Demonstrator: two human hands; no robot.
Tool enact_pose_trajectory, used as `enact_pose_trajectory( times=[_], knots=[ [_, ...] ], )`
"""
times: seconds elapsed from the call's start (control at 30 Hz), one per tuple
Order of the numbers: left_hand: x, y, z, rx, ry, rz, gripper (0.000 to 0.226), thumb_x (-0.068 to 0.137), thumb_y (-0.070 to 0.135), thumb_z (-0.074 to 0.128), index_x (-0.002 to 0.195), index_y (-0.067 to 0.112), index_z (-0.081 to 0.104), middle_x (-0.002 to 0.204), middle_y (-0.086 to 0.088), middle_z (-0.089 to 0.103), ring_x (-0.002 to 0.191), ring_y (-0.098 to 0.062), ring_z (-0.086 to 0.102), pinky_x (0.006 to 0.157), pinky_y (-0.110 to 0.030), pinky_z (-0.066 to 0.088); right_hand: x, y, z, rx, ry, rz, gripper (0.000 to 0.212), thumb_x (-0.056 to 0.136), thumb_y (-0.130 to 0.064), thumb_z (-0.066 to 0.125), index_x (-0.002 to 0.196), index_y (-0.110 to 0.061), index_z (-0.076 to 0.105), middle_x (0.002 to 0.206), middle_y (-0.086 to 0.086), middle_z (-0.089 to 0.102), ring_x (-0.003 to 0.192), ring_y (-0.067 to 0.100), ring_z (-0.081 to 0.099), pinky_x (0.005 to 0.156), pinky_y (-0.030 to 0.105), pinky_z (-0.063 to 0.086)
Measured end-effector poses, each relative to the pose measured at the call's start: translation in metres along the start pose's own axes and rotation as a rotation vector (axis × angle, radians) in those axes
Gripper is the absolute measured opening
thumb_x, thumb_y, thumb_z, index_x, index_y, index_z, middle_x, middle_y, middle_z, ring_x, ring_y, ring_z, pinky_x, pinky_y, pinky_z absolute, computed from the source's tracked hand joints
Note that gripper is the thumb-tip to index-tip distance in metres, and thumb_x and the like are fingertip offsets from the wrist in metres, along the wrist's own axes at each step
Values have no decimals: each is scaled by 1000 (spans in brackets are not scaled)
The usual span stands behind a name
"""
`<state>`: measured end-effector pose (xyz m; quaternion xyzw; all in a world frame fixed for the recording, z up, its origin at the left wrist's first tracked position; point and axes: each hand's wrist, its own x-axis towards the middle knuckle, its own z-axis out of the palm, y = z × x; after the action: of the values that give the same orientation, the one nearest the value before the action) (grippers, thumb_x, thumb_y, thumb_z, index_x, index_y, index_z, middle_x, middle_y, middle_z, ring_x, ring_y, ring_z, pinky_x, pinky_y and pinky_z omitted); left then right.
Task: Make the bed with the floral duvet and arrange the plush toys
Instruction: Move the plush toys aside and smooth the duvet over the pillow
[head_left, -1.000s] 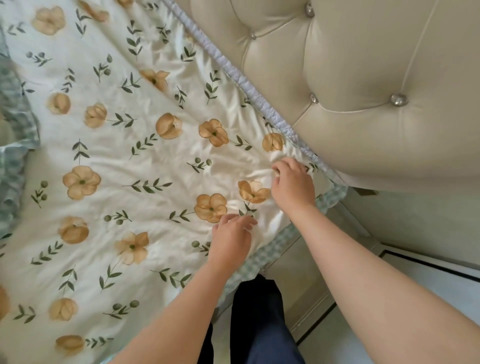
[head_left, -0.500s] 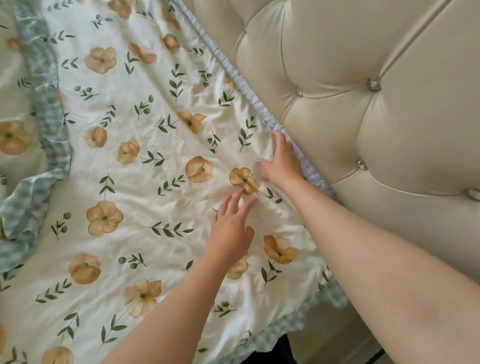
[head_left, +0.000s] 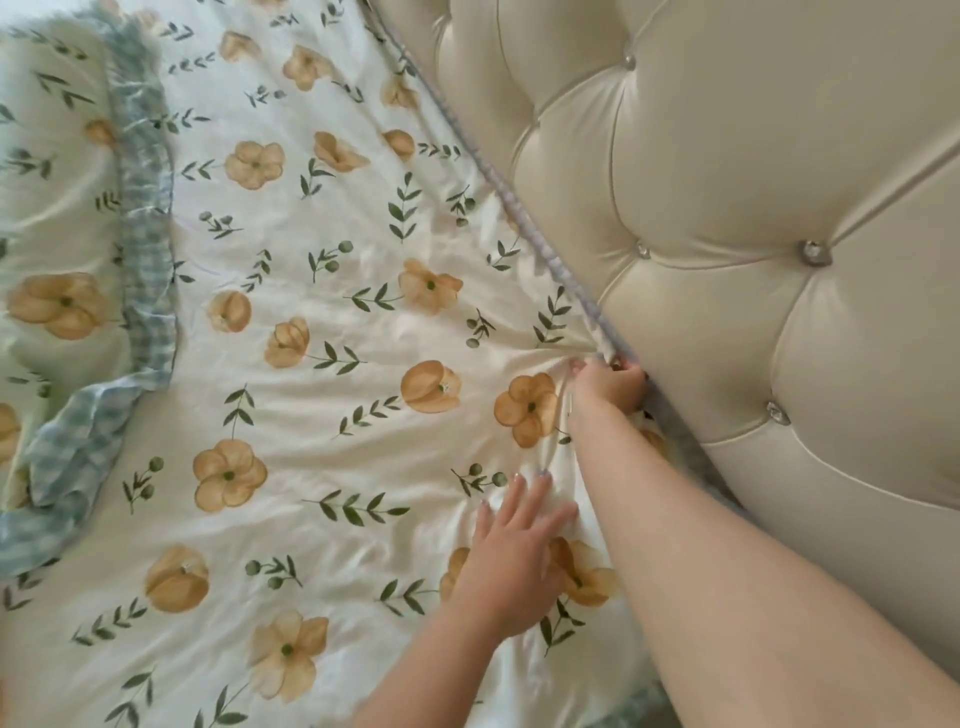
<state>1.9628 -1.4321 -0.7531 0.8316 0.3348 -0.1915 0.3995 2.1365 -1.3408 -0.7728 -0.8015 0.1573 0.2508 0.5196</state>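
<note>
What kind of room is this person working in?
Most likely a bedroom. A tufted, buttoned headboard stands against a bed covered in floral bedding, with a gingham-trimmed cover folded back. The right hand grips the bedding's edge by the headboard.

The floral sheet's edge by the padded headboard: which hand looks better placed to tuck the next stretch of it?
Probably the right hand. Its fingers are already closed on the floral sheet at the trim beside the headboard. The left hand lies flat and open on the fabric, away from that edge.

Two hands (head_left: 608, 387) (head_left: 511, 558), one floral duvet (head_left: 322, 395) (one tufted headboard (head_left: 753, 182))
</note>
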Motion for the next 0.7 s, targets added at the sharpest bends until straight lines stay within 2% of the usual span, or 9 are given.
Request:
enact_pose_trajectory(
  times=[0.13, 0.2, 0.23, 0.33, 0.4, 0.47, 0.53, 0.6, 0.7],
  knots=[
    [-3, 9, -1, -4, -2, -24, 66, 91, 19, 46, 149, 38, 19, 159, 9, -18, 145, -18, -23, 119, -47, -6, -10, 26, -46, -463, -336, -552, 66, 87, 5, 51, 147, -11, 31, 147, 11, 40, 128, 20, 49, 104, 30, 41],
    [-4, 20, 4, 23, -39, -23, 70, 90, 19, 44, 150, 38, 14, 159, 8, -19, 145, -18, -22, 119, -47, -8, -6, 42, -74, -757, -346, -807, 65, 87, -3, 57, 145, -18, 35, 153, 5, 32, 137, 22, 38, 110, 38, 36],
    [-5, 27, 9, 44, -53, -18, 70, 89, 22, 43, 151, 36, 13, 160, 6, -15, 147, -20, -18, 119, -46, -7, -1, 49, -89, -882, -278, -844, 62, 87, -12, 61, 144, -21, 38, 152, 3, 35, 138, 23, 36, 110, 43, 34],
    [-9, 45, 22, 104, 41, -79, 69, 87, 37, 46, 149, 33, 16, 154, 3, 17, 144, -26, 16, 117, -43, 13, 4, 55, -136, -983, -162, -641, 64, 88, -44, 60, 144, -22, 38, 147, 3, 46, 135, 25, 41, 107, 44, 33],
    [-10, 60, 33, 146, 115, -167, 73, 80, 54, 52, 143, 30, 24, 136, 6, 35, 127, -23, 37, 103, -41, 31, 3, 62, -163, -1015, -196, -660, 68, 84, -51, 62, 141, -23, 40, 144, 2, 50, 132, 23, 45, 104, 41, 38],
    [-9, 74, 46, 177, 147, -220, 75, 74, 62, 55, 135, 25, 31, 125, 6, 41, 117, -22, 43, 92, -38, 38, -2, 73, -188, -1003, -155, -701, 68, 78, -51, 69, 136, -22, 47, 137, 0, 56, 128, 23, 50, 100, 41, 41],
    [-2, 81, 56, 197, 157, -212, 54, 84, 49, 56, 126, 21, 39, 120, 3, 48, 113, -23, 47, 89, -36, 42, -6, 84, -203, -988, -63, -681, 55, 77, -41, 74, 125, -20, 57, 130, 0, 61, 123, 25, 53, 91, 41, 42],
    [7, 83, 58, 118, 140, -188, 22, 93, 27, 51, 113, 16, 47, 111, -2, 58, 101, -26, 55, 77, -35, 44, -7, 88, -212, -1003, -20, -642, 33, 78, -20, 72, 109, -20, 63, 118, -1, 65, 113, 27, 56, 81, 39, 40],
    [19, 88, 55, 17, 109, -82, 9, 91, 13, 53, 98, 17, 51, 100, -5, 61, 88, -30, 58, 65, -35, 42, -3, 87, -217, -1021, 20, -596, 37, 74, 0, 66, 101, -24, 58, 109, -4, 66, 100, 25, 57, 72, 37, 38]
  ],
)
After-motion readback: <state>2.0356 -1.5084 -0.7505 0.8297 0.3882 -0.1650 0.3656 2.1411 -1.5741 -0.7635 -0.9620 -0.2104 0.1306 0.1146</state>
